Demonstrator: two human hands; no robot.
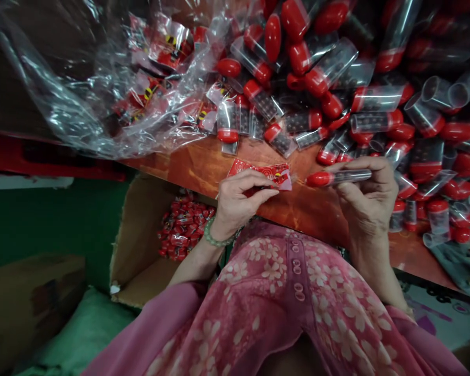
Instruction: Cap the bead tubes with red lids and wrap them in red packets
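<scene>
My left hand [241, 201], with a green bead bracelet at the wrist, pinches a red printed packet [260, 171] that lies flat over the table's front part. To the right, my right hand [368, 196] grips a clear tube [350, 176] with a rounded red end pointing left toward the packet. Packet and tube are a short gap apart. Behind both hands lies a large pile of similar clear tubes [297, 122] with red ends, some with dark contents.
A clear plastic bag [113, 125] with red packets lies at the back left. Below the table [203, 162], a cardboard box [135, 230] holds many small red wrapped pieces [186, 224]. A green sack [88, 329] is at the lower left.
</scene>
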